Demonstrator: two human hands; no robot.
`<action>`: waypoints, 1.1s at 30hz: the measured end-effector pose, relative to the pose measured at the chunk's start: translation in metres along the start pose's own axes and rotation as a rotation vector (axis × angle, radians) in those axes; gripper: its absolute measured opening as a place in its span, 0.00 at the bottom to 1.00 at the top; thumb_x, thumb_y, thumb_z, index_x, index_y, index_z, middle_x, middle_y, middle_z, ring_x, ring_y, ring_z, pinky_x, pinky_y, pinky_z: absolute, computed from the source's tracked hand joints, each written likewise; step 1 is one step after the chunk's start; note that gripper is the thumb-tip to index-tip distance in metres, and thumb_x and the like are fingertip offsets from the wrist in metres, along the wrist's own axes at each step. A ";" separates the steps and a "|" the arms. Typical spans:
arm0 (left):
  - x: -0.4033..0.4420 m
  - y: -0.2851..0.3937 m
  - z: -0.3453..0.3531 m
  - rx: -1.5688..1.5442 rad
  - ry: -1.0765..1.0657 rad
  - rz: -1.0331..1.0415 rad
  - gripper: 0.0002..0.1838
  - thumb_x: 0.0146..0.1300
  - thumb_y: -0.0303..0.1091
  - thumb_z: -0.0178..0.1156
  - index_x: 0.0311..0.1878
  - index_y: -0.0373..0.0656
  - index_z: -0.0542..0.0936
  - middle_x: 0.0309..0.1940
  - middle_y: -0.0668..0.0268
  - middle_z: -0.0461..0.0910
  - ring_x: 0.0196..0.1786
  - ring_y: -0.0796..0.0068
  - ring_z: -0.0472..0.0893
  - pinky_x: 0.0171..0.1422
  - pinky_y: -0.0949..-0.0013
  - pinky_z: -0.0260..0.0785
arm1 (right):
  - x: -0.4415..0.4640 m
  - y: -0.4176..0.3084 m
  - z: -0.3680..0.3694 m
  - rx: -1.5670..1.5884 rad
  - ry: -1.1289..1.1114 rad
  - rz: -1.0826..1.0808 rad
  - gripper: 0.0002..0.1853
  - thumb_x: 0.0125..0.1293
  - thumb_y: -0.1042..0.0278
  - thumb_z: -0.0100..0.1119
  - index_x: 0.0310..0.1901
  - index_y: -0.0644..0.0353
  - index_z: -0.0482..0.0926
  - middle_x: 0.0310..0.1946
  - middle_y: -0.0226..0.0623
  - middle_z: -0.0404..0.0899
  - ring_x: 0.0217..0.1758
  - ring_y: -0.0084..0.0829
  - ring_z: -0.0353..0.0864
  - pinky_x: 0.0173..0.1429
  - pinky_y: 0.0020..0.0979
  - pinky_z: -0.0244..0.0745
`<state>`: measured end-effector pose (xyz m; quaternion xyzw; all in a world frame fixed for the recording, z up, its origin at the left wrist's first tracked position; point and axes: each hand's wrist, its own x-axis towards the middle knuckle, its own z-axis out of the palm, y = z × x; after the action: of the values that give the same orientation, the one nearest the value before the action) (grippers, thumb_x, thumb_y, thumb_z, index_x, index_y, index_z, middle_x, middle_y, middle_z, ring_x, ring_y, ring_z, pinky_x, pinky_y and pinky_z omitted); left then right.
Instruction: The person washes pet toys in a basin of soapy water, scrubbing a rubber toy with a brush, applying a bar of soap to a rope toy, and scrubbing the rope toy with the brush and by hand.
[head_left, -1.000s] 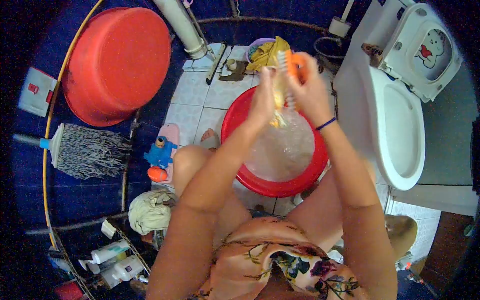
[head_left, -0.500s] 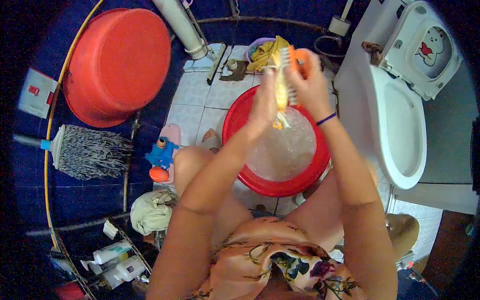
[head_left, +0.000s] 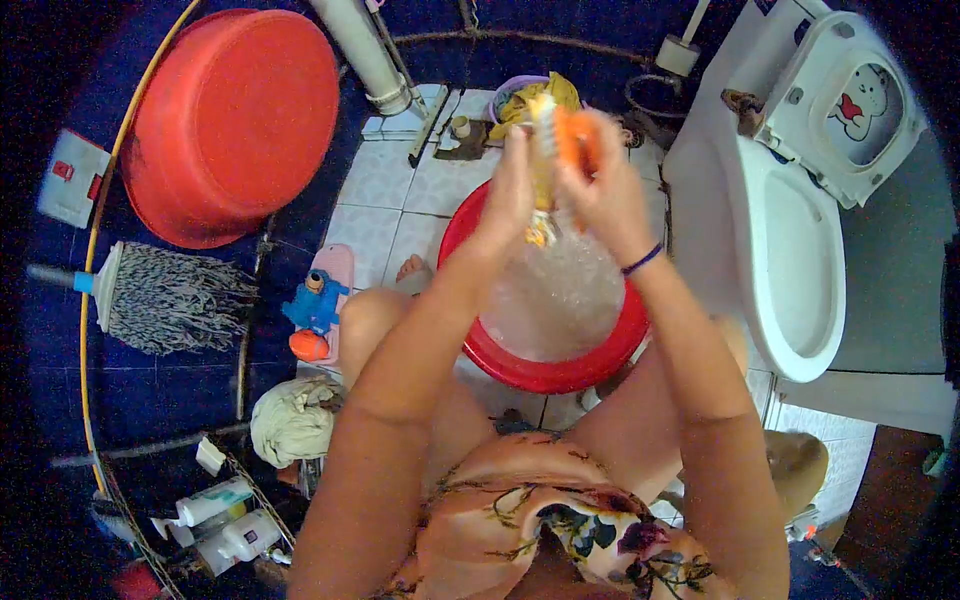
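Note:
Above a red basin (head_left: 560, 378) of cloudy water (head_left: 550, 310), both of my hands are raised close together. My right hand (head_left: 615, 210) is closed round an orange scrubbing brush (head_left: 576, 140), whose pale bristles face left. These bristles press against a yellow-and-white item (head_left: 541, 190), which stands upright between the hands. My left hand (head_left: 508, 200) grips that item from its left side. Motion blur and the fingers hide its exact kind, though it looks soft, with a whitish, orange-flecked lower end.
A toilet (head_left: 800, 270) with its lid raised stands at right. Behind the basin sits a purple tub (head_left: 497, 105) with yellow cloth (head_left: 545, 95). At left are a large red tub (head_left: 235, 125), a mop (head_left: 175, 300), a pink slipper (head_left: 338, 265) and bottles (head_left: 250, 538).
Both hands, with the brush and the yellow-and-white item, have shifted slightly left. The brush sits a little lower against the item. The whole view has moved a little.

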<state>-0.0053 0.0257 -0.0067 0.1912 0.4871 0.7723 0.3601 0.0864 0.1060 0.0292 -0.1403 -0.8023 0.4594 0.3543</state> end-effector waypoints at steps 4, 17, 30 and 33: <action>-0.003 -0.008 -0.007 0.165 -0.005 -0.001 0.29 0.67 0.57 0.35 0.55 0.43 0.68 0.38 0.68 0.74 0.36 0.78 0.75 0.38 0.74 0.69 | 0.012 0.014 0.002 -0.022 -0.004 -0.043 0.25 0.54 0.62 0.59 0.51 0.64 0.66 0.45 0.50 0.74 0.51 0.39 0.74 0.53 0.33 0.68; -0.018 -0.007 0.015 0.377 -0.039 0.097 0.21 0.69 0.46 0.37 0.53 0.38 0.66 0.42 0.59 0.73 0.40 0.74 0.73 0.46 0.69 0.66 | 0.016 0.029 -0.015 -0.039 0.096 0.083 0.23 0.56 0.64 0.57 0.52 0.61 0.65 0.43 0.44 0.74 0.43 0.35 0.77 0.47 0.31 0.72; -0.028 -0.014 0.002 0.230 -0.126 -0.170 0.24 0.66 0.52 0.43 0.55 0.42 0.66 0.42 0.62 0.73 0.40 0.70 0.75 0.41 0.64 0.72 | -0.017 -0.006 -0.032 0.047 0.059 0.162 0.23 0.52 0.57 0.59 0.46 0.59 0.69 0.42 0.44 0.74 0.48 0.38 0.74 0.51 0.35 0.69; -0.012 0.008 -0.024 0.193 0.020 -0.221 0.25 0.64 0.53 0.45 0.53 0.42 0.67 0.42 0.61 0.74 0.36 0.66 0.78 0.33 0.60 0.76 | -0.005 0.014 0.010 0.010 0.148 -0.056 0.25 0.47 0.54 0.62 0.45 0.59 0.70 0.39 0.47 0.74 0.45 0.45 0.74 0.49 0.38 0.69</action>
<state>-0.0155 -0.0005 -0.0096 0.1624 0.5809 0.6792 0.4181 0.0815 0.1043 0.0124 -0.1496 -0.7753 0.4415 0.4261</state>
